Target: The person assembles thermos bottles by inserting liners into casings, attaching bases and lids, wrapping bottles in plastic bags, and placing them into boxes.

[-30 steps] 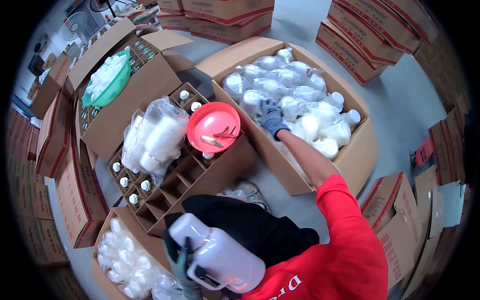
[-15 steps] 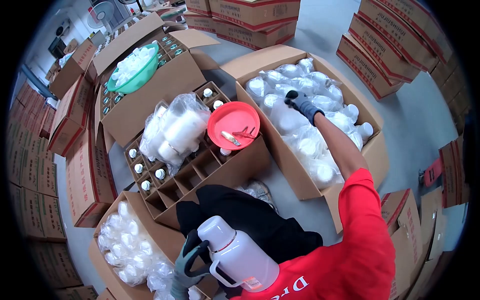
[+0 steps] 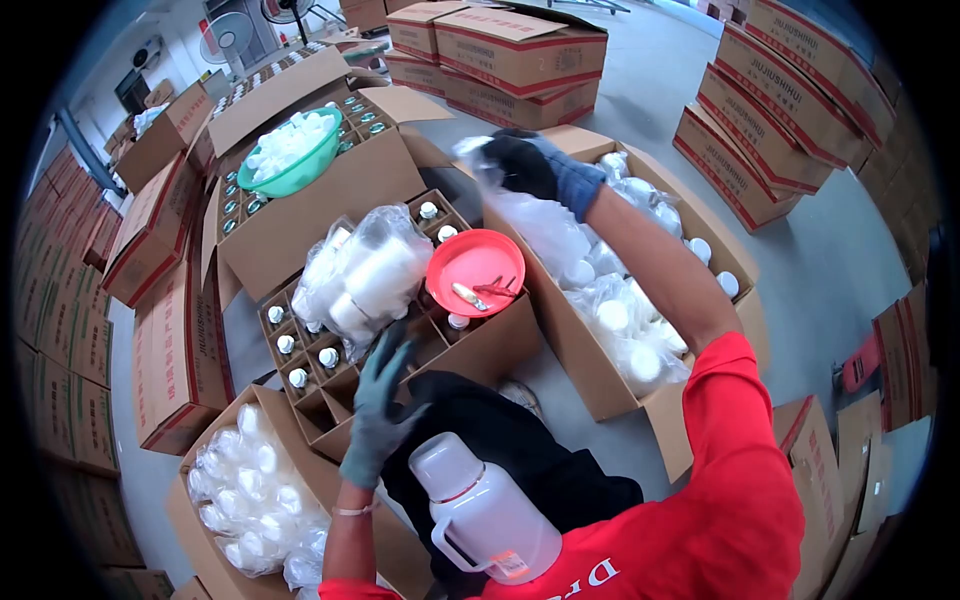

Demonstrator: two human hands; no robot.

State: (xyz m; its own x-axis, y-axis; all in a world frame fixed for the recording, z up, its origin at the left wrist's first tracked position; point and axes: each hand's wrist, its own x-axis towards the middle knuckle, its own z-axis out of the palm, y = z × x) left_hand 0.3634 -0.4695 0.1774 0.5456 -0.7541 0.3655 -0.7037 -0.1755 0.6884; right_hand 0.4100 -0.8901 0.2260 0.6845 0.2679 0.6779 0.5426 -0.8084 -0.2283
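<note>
My right hand (image 3: 540, 172), in a dark glove, is closed on a clear plastic bag (image 3: 545, 225) above the carton of bagged white items (image 3: 625, 315). What the bag contains is hard to make out. My left hand (image 3: 383, 405), gloved in grey, is held with fingers apart over the near side of the divided carton (image 3: 430, 362), touching nothing that I can see. On my lap rests a white thermos flask (image 3: 500, 525) with a handle. White-capped bottles (image 3: 328, 357) stand in some cells of the divided carton. A large bag of white pieces (image 3: 365, 270) lies on top.
A red plate (image 3: 475, 260) with small tools sits on the divided carton's corner. Beyond is a green bowl of white pieces (image 3: 300, 150). Another carton of wrapped white items (image 3: 245, 490) stands at lower left. Stacked cartons (image 3: 760, 110) surround the floor space.
My right hand has taken hold of a plastic bag and raised it toward the carton's far left corner. My left hand has moved up from beside the flask's handle, over the divided carton.
</note>
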